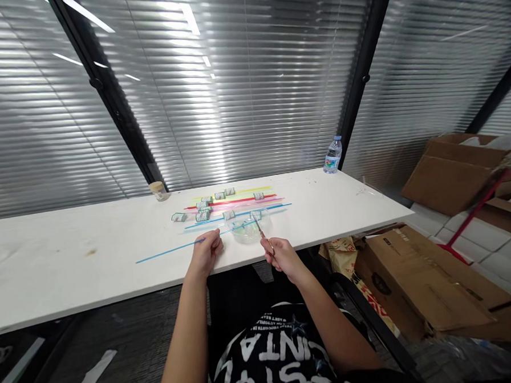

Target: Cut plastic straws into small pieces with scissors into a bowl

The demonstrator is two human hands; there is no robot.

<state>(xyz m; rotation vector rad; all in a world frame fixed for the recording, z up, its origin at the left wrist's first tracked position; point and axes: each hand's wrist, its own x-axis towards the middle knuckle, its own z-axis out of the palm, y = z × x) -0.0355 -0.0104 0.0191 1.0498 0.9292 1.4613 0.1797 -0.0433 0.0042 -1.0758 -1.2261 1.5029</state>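
Note:
My left hand (208, 252), closed at the table's front edge, grips a long thin blue strip (164, 253). The strip runs out to the left, and its other end reaches right over a clear round bowl (246, 237). In my right hand (281, 254) is a pair of small scissors (264, 238), blades pointing up and away. Their tips are over the bowl, close to the strip's right end; whether they touch it I cannot tell. Small pale and blue bits seem to lie in the bowl. Behind it are yellow, red (239, 201), pink and blue strips with several small wrapped rolls (202, 216).
A water bottle (332, 155) stands at the white table's (125, 238) back right, a lidded jar (158, 190) at its back left. Cardboard boxes (431, 279) and a red-handled tool (475, 214) are on the floor to the right. Window blinds rise behind the table.

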